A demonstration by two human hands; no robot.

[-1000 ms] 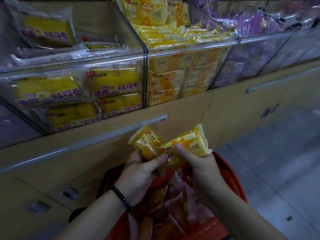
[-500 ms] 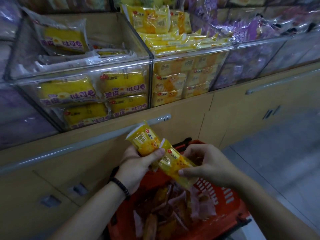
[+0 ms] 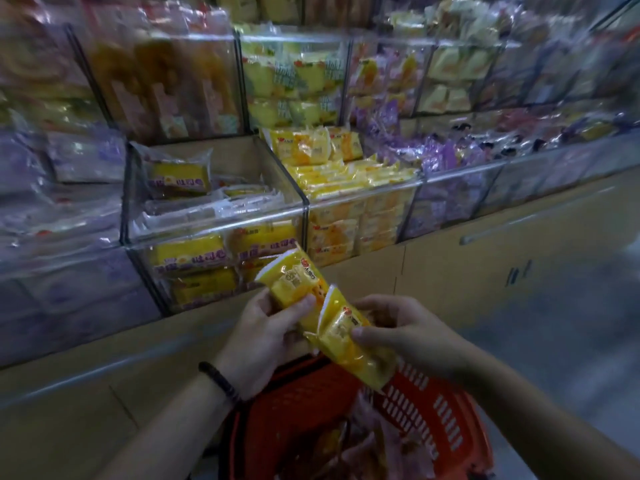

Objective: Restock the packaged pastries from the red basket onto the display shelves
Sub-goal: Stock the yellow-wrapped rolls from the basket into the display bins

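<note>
Only the head view to go on here, so: we've got two small yellow pastry packets up in front of us, one per hand, right above the red basket (image 3: 433, 420). Our left hand (image 3: 266, 327) has fingers and thumb wrapped around the lower end of the upper packet (image 3: 294, 282), which tilts up toward the shelves. Our right hand (image 3: 408, 336) pinches the lower packet (image 3: 349, 344), thumb on top and fingers underneath. The two packets overlap and touch in the middle, and we reckon that's because we're squaring them into a little stack so they go in as one neat lot. Holding them over the basket makes sense too, since anything that slips just drops back in with the leftover packs (image 3: 381, 452), which are too blurry to sort by type. Up on the display, the middle bin (image 3: 360, 216) holds packets that look like the same yellow wrapper, lined up on edge in rows, so that's our best guess for where these go. The toast-roll bin (image 3: 214, 216) to its left has bigger yellow packs with purple print, and the purple packs (image 3: 446, 154) sit to the right, so neither looks like a match. Nothing from this pair is on the shelf yet, and both packets are well short of the bins. The black bracelet (image 3: 220, 381) on our left wrist touches none of it.
</note>
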